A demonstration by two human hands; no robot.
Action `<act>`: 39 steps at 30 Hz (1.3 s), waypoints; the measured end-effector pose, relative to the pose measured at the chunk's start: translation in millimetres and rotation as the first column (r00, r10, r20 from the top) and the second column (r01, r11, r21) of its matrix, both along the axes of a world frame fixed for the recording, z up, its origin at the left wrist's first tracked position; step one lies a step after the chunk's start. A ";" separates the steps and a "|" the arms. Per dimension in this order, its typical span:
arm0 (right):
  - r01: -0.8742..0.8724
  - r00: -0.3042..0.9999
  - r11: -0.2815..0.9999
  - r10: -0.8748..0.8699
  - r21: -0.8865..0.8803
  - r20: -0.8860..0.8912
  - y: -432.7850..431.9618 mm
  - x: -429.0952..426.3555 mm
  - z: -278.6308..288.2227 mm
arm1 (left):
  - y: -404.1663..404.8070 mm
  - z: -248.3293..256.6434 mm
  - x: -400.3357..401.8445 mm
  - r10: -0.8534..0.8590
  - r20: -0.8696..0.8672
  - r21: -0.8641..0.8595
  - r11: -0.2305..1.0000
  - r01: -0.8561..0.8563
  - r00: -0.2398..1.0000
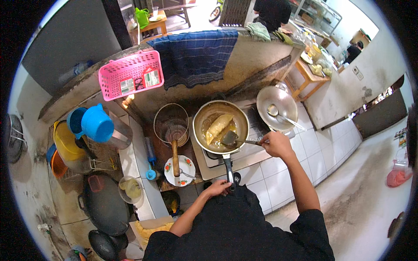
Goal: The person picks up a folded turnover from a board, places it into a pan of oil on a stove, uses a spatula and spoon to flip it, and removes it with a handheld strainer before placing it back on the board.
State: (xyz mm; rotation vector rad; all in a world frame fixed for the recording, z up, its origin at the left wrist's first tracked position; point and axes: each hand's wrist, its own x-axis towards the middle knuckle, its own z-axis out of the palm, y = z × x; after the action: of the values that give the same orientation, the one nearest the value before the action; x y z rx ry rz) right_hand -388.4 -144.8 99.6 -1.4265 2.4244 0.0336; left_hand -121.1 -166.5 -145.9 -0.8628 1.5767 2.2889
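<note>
A folded golden omelette-like food [219,128] lies in oil in a frying pan [199,114] on the gas stove [209,173]. My right hand [277,143] is closed on the handle of a spatula [230,138], whose dark blade rests in the pan beside the food's lower right side. At the end of the pan's black and grey handle [228,166] is my left hand [219,188], its fingers around the handle's tip. Right of the frying pan sits a metal wok [264,98] with a ladle [272,110] in it.
Left of the stove are a wood-handled strainer [171,122] and a floral plate [171,178] with a spoon. A pink basket [130,62] and a blue cloth [199,55] are on the low wall. Dark woks [104,202] lie at left. A person [272,13] is beyond the wall.
</note>
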 end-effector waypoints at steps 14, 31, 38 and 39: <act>0.028 0.999 0.993 -0.032 -0.114 -0.034 -5.0 21.4 13.1 | -4.7 -16.2 4.4 -0.034 -0.038 -0.030 0.999 0.033 0.999; 0.005 0.998 1.000 -0.006 -0.024 -0.055 -1.5 22.9 3.4 | -6.9 -22.3 0.6 -0.043 -0.044 0.045 0.998 0.045 0.998; 0.016 0.999 0.991 -0.022 -0.135 -0.037 1.6 25.0 5.6 | -7.9 -5.2 2.3 -0.049 -0.027 0.012 0.999 0.049 0.998; 0.013 0.999 0.994 -0.019 -0.105 -0.051 1.7 24.1 4.0 | -6.9 -2.1 2.0 -0.030 -0.022 0.008 1.000 0.030 0.999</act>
State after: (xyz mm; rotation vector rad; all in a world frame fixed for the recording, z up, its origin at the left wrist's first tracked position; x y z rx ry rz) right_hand -364.3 -143.1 103.7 -1.4677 2.5131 -0.0613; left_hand -119.1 -173.4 -148.0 -0.8094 1.5775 2.2900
